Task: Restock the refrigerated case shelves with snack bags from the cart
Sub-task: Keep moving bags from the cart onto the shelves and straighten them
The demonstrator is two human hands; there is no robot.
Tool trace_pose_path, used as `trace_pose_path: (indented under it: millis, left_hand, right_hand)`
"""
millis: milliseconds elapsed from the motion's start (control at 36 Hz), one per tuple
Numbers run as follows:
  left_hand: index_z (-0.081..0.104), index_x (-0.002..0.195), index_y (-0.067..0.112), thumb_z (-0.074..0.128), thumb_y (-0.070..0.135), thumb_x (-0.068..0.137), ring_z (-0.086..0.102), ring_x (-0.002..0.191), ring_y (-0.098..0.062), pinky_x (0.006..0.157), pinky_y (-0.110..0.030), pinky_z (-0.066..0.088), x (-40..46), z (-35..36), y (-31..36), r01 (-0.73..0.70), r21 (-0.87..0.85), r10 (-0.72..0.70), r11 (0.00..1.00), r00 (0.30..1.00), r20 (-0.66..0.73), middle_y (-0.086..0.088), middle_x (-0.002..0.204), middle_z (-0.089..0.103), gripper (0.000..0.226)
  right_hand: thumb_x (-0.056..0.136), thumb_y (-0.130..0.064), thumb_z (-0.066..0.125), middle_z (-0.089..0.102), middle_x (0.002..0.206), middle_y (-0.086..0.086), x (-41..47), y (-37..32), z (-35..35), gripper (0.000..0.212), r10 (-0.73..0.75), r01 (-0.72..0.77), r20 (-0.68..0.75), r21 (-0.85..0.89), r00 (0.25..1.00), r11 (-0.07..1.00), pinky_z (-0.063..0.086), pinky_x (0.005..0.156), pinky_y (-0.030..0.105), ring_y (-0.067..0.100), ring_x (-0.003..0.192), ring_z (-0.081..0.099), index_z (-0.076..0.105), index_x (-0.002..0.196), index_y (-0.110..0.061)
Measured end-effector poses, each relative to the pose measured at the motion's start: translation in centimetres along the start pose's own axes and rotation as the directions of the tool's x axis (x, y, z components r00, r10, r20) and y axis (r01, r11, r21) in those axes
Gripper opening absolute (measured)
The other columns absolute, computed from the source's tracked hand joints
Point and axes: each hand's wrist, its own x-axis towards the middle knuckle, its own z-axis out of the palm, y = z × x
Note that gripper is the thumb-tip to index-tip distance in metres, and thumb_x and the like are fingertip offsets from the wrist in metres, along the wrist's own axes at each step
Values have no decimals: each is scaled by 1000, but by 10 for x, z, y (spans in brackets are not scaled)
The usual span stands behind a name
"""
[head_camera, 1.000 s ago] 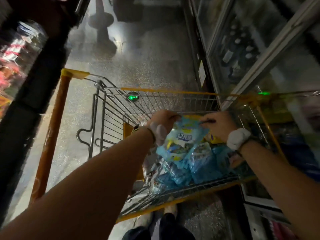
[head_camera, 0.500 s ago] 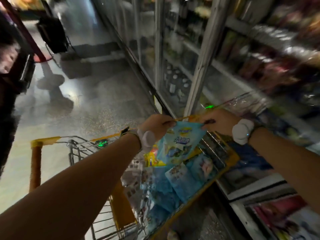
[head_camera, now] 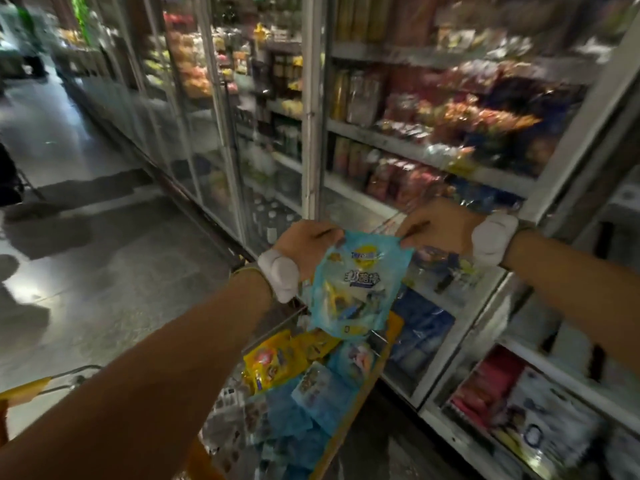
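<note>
A light blue snack bag (head_camera: 356, 289) hangs upright in front of me, above the cart. My left hand (head_camera: 306, 244) pinches its top left corner and my right hand (head_camera: 434, 225) pinches its top right corner. Below it, the wire cart (head_camera: 349, 434) with a yellow rim holds several more blue and yellow snack bags (head_camera: 304, 382). The refrigerated case (head_camera: 429, 157) stands to the right, its shelves packed with blurred packets and bottles. The case section behind the bag looks open.
Glass doors with white frames (head_camera: 311, 109) run along the case down the aisle. The grey polished floor (head_camera: 86, 258) lies on the left. A dark shape (head_camera: 10, 181) stands at the far left edge. Lower case shelves hold red and white packs (head_camera: 512, 403).
Both hands have lifted the blue bag out of the cart and up toward the case. My view has swung from the cart up to the shelves.
</note>
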Motion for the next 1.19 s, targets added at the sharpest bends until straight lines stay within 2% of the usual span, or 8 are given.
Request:
trace_pose_path:
  millis: [111,194,333,417,611,806,1028,1194]
  left_hand:
    - [75,97,7,54,24,101,62,86,-19,83,-29,48,0,9,34,-94,-26,95,995,995,38,0,90,69,27]
    - [74,94,2,55,22,101,58,72,-13,74,-28,47,0,16,63,-167,-53,170,985,984,57,3,78,66,29]
    - [74,96,7,55,24,101,67,92,-31,85,-44,55,4,32,109,-284,-12,284,959,955,88,-13,99,73,26]
    - [75,105,10,56,23,101,68,96,-26,89,-43,54,3,45,143,-346,-20,346,938,930,123,-6,102,73,23]
    - [74,106,3,56,35,94,68,96,-35,89,-51,53,1,76,195,-417,-125,432,900,891,142,-18,101,73,39]
    - [75,102,8,55,19,101,66,80,-22,76,-30,53,8,107,231,-496,-158,518,854,840,161,-8,88,73,23]
    - [75,102,2,56,17,100,67,85,-21,79,-38,56,17,136,269,-525,-256,573,812,800,176,-16,96,73,23]
    - [74,107,7,58,16,99,70,97,-32,89,-51,56,28,156,303,-477,-345,559,808,807,191,-16,104,74,20]
  right_hand:
    - [79,-16,79,65,79,-22,-36,-4,-30,15,66,-67,-72,-6,995,998,41,61,1,-17,66,58,74,91,-23]
    - [78,-22,80,66,75,-26,-63,-5,-58,15,108,-114,-84,-73,991,991,41,63,2,-14,68,60,72,85,-32]
    - [82,-14,76,69,84,-11,-103,-2,-98,18,134,-156,-131,-173,982,973,53,82,27,7,81,64,74,100,-14]
    - [84,-4,72,69,93,1,-137,-3,-119,22,140,-179,-202,-190,969,965,51,80,24,11,86,62,72,106,-7]
    - [87,-13,71,73,97,-3,-183,2,-161,16,173,-220,-244,-181,954,959,51,82,14,9,89,68,74,103,-13]
    - [87,-17,71,72,87,-16,-212,-6,-184,11,105,-166,-321,-168,941,972,47,72,5,-6,80,66,76,96,-21]
    - [82,-26,76,69,77,-12,-230,8,-208,11,132,-234,-326,-295,936,926,41,64,4,-7,67,58,76,91,-19]
    - [79,-31,78,69,74,-24,-249,17,-241,11,166,-284,-352,-318,921,905,47,71,11,-3,71,64,72,79,-40]
